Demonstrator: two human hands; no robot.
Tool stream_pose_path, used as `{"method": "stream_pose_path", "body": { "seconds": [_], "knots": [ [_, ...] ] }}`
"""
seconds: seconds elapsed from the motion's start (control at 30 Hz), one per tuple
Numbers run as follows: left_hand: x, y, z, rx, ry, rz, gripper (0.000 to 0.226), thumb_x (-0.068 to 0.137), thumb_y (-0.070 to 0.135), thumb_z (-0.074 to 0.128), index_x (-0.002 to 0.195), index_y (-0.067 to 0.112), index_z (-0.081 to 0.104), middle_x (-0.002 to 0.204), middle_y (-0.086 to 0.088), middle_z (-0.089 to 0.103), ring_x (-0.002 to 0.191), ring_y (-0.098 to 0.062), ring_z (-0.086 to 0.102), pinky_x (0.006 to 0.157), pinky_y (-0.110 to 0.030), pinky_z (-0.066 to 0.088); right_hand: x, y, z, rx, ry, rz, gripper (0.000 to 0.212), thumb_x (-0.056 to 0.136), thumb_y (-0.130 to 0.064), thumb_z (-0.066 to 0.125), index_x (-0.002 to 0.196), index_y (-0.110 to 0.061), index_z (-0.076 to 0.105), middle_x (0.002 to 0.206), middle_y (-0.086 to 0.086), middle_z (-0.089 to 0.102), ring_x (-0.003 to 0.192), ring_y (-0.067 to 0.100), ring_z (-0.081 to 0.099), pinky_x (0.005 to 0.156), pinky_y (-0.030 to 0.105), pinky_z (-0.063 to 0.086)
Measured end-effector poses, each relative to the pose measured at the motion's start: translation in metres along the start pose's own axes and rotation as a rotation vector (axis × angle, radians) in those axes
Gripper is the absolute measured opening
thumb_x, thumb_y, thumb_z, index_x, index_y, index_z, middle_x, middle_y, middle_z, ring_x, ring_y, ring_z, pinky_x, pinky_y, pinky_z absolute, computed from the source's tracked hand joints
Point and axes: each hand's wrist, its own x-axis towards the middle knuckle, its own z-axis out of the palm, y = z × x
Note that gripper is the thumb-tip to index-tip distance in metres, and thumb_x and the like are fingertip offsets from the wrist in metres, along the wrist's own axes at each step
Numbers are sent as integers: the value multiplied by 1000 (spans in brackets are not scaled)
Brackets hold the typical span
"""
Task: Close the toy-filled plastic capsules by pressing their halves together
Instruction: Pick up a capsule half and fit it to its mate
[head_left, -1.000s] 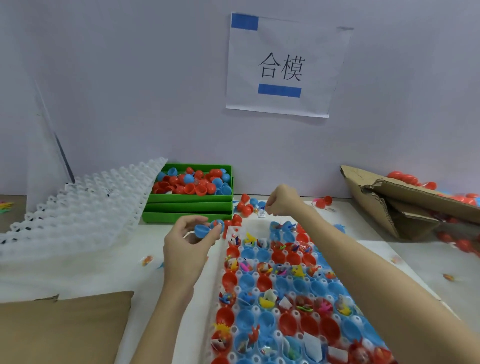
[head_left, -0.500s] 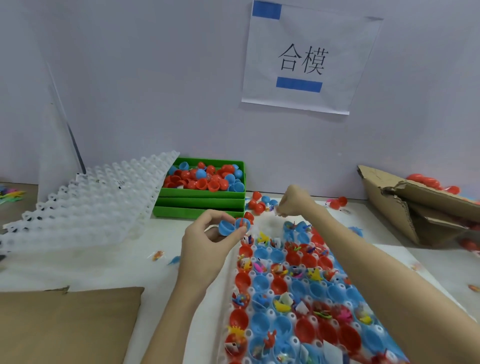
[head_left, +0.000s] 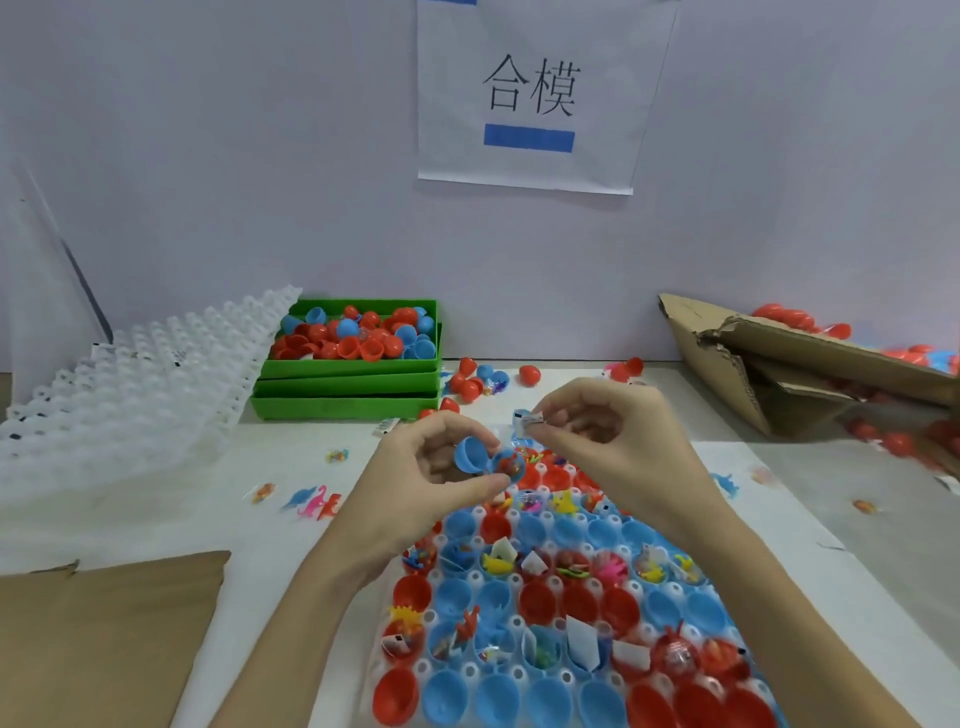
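Left hand (head_left: 415, 493) is gripping an open blue plastic capsule (head_left: 485, 457) w/ toy inside; right hand (head_left: 602, 441) at 3 o'clock is pinching a small white paper slip (head_left: 531, 419), both hovering over the white tray's (head_left: 470, 670) 12 o'clock edge.

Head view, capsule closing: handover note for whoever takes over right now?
Left hand: holds an open blue plastic capsule, its two halves side by side, a red toy in one.
Right hand: pinches a small white paper slip just above that capsule.
White plastic grid tray: many red and blue halves, open, some with toys.
Green plastic bin, far left: loose red and blue halves.
Done: cannot tell.
Left: close the held capsule, then the tray's.
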Motion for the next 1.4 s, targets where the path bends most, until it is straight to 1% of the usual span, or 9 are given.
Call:
{"method": "stream_pose_path", "body": {
  "seconds": [0.1, 0.43, 0.6, 0.73, 0.9, 1.0, 1.2, 1.3, 1.4],
  "knots": [
    [-1, 5, 4, 38, -49, 19, 32, 77, 19, 93, 102, 25, 74, 109, 4, 78, 105, -15, 74, 93, -23, 58, -7, 3, 1, 50, -83, 6, 8, 86, -19, 83, 92, -17, 79, 82, -2, 76, 79, 16, 73, 76, 37, 62],
    [-3, 7, 8, 79, -72, 31, 31, 77, 19, 93, 101, 24, 75, 107, 4, 78, 102, -17, 75, 94, -30, 60, -18, 12, -6, -146, -260, -5, 10, 94, -22, 75, 96, -31, 79, 91, -16, 74, 86, 7, 71, 77, 32, 61],
    [-3, 7, 8, 74, -82, 25, 30, 77, 20, 93, 100, 26, 75, 105, 5, 78, 102, -16, 76, 93, -26, 59, -21, 9, -8, -274, -312, -37, 20, 103, -38, 57, 108, -35, 76, 98, -18, 63, 92, 4, 63, 79, 20, 52],
    [-3, 9, 9, 23, -76, 11, 28, 77, 27, 92, 100, 24, 76, 106, 1, 78, 102, -19, 76, 92, -31, 61, -21, 6, -3, -329, -247, -81, 23, 103, -32, 57, 109, -27, 79, 97, -14, 64, 91, 4, 61, 77, 14, 47],
    [-3, 11, 11, -28, -44, 27, 22, 81, 31, 88, 96, 22, 76, 100, -4, 79, 94, -23, 78, 85, -34, 63, -24, 4, 7, -189, -60, -103, 6, 93, -21, 75, 97, -21, 79, 88, -11, 71, 80, 2, 72, 72, 14, 56],
    [-3, 13, 11, -49, -36, 36, 18, 83, 28, 87, 97, 22, 76, 98, -4, 79, 90, -22, 78, 81, -27, 62, -24, 5, 10, -68, -15, -25, 11, 90, -20, 79, 97, -18, 72, 86, -11, 73, 78, 3, 74, 67, 18, 58],
    [-1, 13, 10, -197, 31, -14, 21, 83, 31, 87, 98, 20, 78, 94, -4, 78, 80, -19, 74, 79, -25, 58, -22, 3, 1, 254, -186, 184, 21, 106, -20, 56, 120, -18, 71, 106, -4, 79, 98, 12, 76, 84, 31, 63],
    [0, 13, 8, -244, 52, -43, 20, 84, 31, 84, 100, 21, 77, 100, -7, 79, 87, -21, 73, 80, -31, 58, -22, 3, 0, 292, -229, 178, 23, 101, -18, 66, 122, -19, 73, 108, -6, 79, 100, 13, 76, 89, 26, 61],
    [-1, 13, 10, -141, 61, -18, 16, 86, 34, 80, 98, 24, 78, 100, -2, 80, 90, -18, 76, 78, -25, 59, -22, 7, 5, 249, -165, 192, 22, 96, -15, 72, 118, -16, 74, 101, -3, 80, 93, 14, 77, 86, 30, 63]
  ]
}}
